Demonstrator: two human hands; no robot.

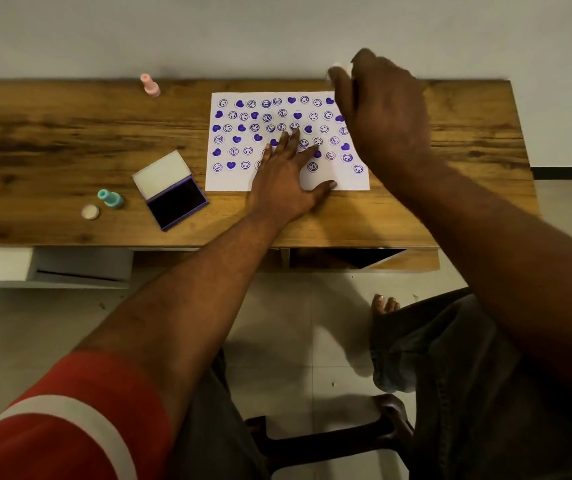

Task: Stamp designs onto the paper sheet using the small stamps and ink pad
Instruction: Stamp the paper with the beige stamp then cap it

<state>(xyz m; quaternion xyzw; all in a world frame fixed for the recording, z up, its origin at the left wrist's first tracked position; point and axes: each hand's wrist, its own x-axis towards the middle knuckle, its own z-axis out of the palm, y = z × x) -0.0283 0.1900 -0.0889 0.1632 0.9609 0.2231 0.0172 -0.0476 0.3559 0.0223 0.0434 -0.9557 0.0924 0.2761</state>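
Paper sheet (pixel 340 176) lies flat on the wooden table (pixel 69 133), toward the middle-right of the top, its far edge near the wall side. Rows of purple prints cover most of it: solid hearts and round smiley faces, with a bare patch at the near right corner.

The left hand (pixel 286 174) rests palm down on the sheet's near half, fingers spread and flat, the thumb stretched out toward the near right corner. Its forearm crosses the table's front edge, and a red sleeve with a white band shows at the bottom left.

The right hand (pixel 386 109) is raised above the sheet's far right corner, blurred, seen from the back. Its fingers are curled and pinch a small whitish stamp (pixel 339 69), only the tip of which shows past the knuckles; the stamp is off the paper.

Left of the sheet, just beside its near left corner, sits the ink pad (pixel 175 199), purple case open with the lid swung back and the dark pad exposed. Near that, toward the front left, a teal stamp (pixel 110 198) lies on its side, and a small round pale cap (pixel 90 211) sits just beside it. A pink stamp (pixel 150 85) lies well apart at the table's far edge.
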